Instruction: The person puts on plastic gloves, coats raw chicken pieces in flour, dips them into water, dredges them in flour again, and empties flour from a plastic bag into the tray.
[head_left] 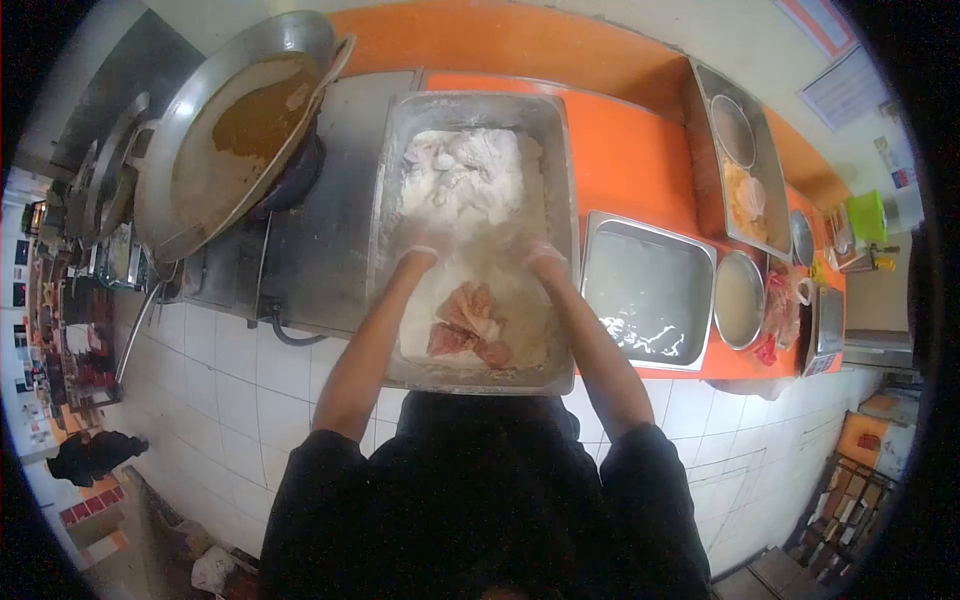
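Both of my hands are inside a deep metal tray (566, 180) of white flour (425, 290). Near the tray's left wall is my left hand (418, 243), and my right hand (528, 250) is by the right wall. Motion smears the fingers of both, so their grip does not show. Beyond the hands lies a heap of flour-covered pieces (462, 175), whose kind I cannot make out. Closer to my body, raw pinkish meat (465, 322) rests on the flour, only partly coated.
A large wok (160, 215) with brownish contents stands on the stove at left. Right of the tray, a metal pan of water (640, 285) sits on the orange counter (625, 150), beside a round bowl (738, 300). Farther back is a long metal tray (705, 190) with orange-yellow contents.
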